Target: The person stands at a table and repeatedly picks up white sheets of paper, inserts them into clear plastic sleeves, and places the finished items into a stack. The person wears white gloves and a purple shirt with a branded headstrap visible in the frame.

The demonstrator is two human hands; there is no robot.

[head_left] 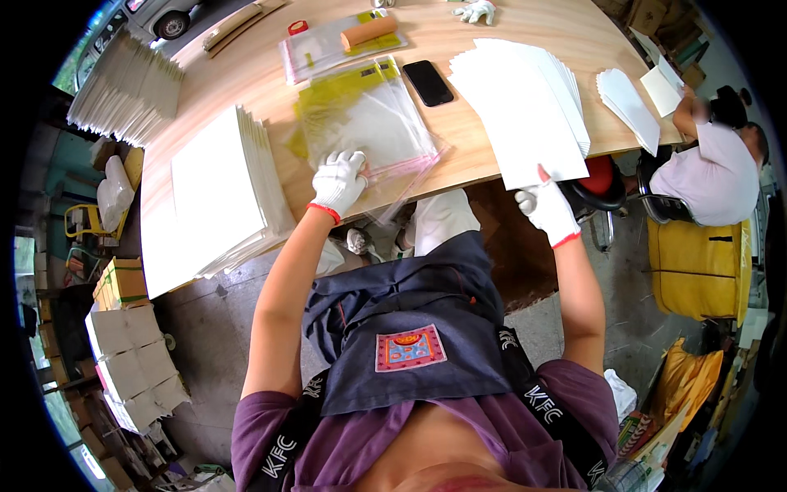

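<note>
My left hand (338, 182), in a white knit glove with a red cuff, is closed on the near left edge of a clear plastic bag (369, 115). That bag lies on a pile of bags with yellowish parts and a pink-edged strip along the near side. To the right, my gloved right hand (548, 209) pinches the near edge of a white sheet (537, 148), a bare fingertip on top and the other fingers mostly beneath. This sheet lies on a fanned pile of white sheets (492, 70) and sticks out past the table edge.
On the wooden table (246, 70) lie a black phone (428, 84), an orange-brown roll (369, 33), more plastic bags (299, 57), a spare glove (475, 11) and white stacks (217, 184) at left. A black-red stool (598, 184) and a seated person (709, 172) are at right.
</note>
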